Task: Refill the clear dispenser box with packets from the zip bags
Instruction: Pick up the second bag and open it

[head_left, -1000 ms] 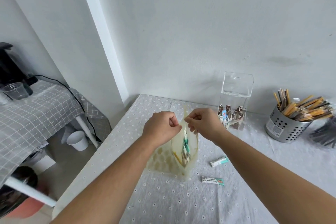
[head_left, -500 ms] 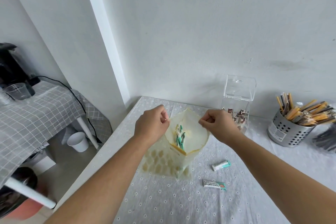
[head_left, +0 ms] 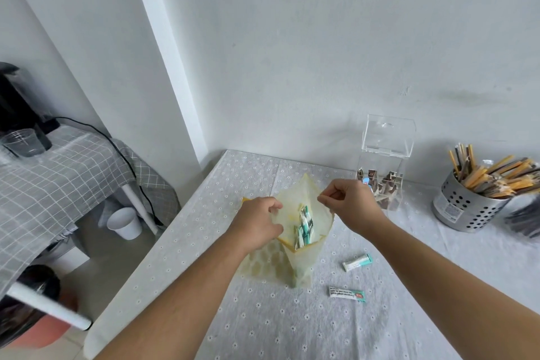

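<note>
A translucent yellow-patterned zip bag (head_left: pixel 304 263) stands on the table with its mouth pulled wide. Teal and white packets (head_left: pixel 304 225) stick up inside it. My left hand (head_left: pixel 258 221) grips the bag's left rim, fingers curled over the edge. My right hand (head_left: pixel 349 203) pinches the right rim. Behind my right hand stands the clear dispenser box (head_left: pixel 382 161), lid raised, with brown packets in its bottom. Two loose teal packets lie on the cloth, one (head_left: pixel 357 262) nearer the bag and one (head_left: pixel 347 293) closer to me.
A perforated metal caddy (head_left: pixel 464 207) full of stick packets stands at the right, with dark items beside it. The table's left edge (head_left: pixel 163 242) drops to the floor, where a white cup (head_left: pixel 124 223) sits. A checked-cloth side table with a black machine is at far left.
Both hands have pulled the bag's mouth from nearly closed to wide open. My left hand has shifted lower onto the left rim.
</note>
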The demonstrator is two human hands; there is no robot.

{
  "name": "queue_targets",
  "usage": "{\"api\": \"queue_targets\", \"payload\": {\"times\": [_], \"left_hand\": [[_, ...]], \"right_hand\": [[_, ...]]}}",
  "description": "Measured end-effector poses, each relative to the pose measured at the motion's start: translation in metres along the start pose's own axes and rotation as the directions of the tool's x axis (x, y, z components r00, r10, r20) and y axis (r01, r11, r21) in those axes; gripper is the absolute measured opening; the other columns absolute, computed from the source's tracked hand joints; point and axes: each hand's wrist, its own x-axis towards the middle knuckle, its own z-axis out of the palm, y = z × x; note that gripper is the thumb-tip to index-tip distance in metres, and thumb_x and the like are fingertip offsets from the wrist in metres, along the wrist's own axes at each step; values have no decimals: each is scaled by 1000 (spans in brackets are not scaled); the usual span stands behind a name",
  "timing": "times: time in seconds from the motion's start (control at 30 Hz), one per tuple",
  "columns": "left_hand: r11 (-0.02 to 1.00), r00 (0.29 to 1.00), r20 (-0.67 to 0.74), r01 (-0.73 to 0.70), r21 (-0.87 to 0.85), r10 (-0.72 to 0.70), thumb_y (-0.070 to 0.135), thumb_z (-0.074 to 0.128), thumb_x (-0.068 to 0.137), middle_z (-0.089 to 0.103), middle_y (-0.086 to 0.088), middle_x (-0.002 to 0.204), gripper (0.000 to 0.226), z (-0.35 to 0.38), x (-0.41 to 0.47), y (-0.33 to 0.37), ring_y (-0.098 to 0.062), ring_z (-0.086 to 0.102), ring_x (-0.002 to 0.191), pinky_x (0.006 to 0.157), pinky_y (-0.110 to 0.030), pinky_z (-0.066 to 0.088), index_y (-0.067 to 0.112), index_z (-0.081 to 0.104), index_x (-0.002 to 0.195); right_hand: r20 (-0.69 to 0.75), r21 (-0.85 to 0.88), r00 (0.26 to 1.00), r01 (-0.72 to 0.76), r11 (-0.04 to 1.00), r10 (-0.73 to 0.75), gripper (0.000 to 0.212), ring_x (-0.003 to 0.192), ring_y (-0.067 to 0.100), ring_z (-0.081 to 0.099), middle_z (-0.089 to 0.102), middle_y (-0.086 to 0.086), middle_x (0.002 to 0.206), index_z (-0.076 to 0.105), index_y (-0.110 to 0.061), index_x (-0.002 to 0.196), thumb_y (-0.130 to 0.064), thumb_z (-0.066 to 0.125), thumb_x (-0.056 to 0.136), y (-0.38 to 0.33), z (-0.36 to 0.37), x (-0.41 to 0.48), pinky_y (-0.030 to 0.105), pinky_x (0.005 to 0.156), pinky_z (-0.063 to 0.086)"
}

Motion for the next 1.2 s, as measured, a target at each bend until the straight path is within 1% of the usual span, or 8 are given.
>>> {"api": "queue_targets", "payload": {"times": [0.23,0.4,0.47,0.6,0.73,0.9,1.03,1.2], "left_hand": [[997,993,-89,-75,31,77,13,68,75,52,5,134,62,-32,27,13,-16,56,109,90,-19,39,22,49,133],[944,981,82,-194,265,178,2,61,76,37,0,146,76,-16,31,14,-19,48,122,97,-22,36,17,34,145],[935,976,123,-207,286,179,-3,58,77,35,1,148,76,-3,29,7,-19,48,122,97,-20,35,17,32,145],[935,974,130,-216,281,186,-7,56,77,35,2,148,76,6,29,4,-23,54,111,85,-15,35,17,34,145],[939,972,147,-216,267,182,-7,58,75,36,4,147,78,5,31,8,-19,57,103,78,-14,34,20,35,144],[943,962,201,-232,239,186,-8,61,75,37,5,146,79,3,29,13,-22,55,111,80,-14,35,20,35,144],[935,942,258,-274,226,213,-8,59,75,39,8,145,79,7,34,25,-18,54,111,73,-6,30,23,37,144],[934,931,295,-284,218,214,-5,62,75,41,8,145,78,5,44,30,-18,54,112,75,-11,31,24,37,143]], "right_hand": [[-95,89,995,-10,996,18,9,58,13,54,68,12,69,67,-6,71,-9,71,79,1,-9,4,26,57,47],[-19,1,991,-133,991,133,11,62,22,60,66,7,67,61,-14,73,-12,70,78,23,13,-4,35,61,54],[-13,-43,987,-163,986,163,16,68,20,59,63,3,72,56,-17,85,-14,71,79,32,21,-10,29,61,50],[-158,-161,982,80,984,-106,19,70,4,48,54,-3,82,57,-13,95,-12,69,80,28,23,-17,9,63,37],[3,-209,932,354,912,-361,13,67,14,59,64,5,81,69,-8,86,1,63,78,11,34,-7,29,69,52],[436,-557,900,262,788,9,36,113,27,57,60,10,123,56,-9,124,-5,52,88,14,72,23,36,95,48],[521,-714,832,303,631,189,45,123,29,51,51,12,134,44,-9,134,-3,48,89,30,89,40,39,96,47],[524,-711,820,273,648,229,44,128,26,47,48,6,138,46,-17,132,-9,53,90,52,100,53,41,100,45]]}}
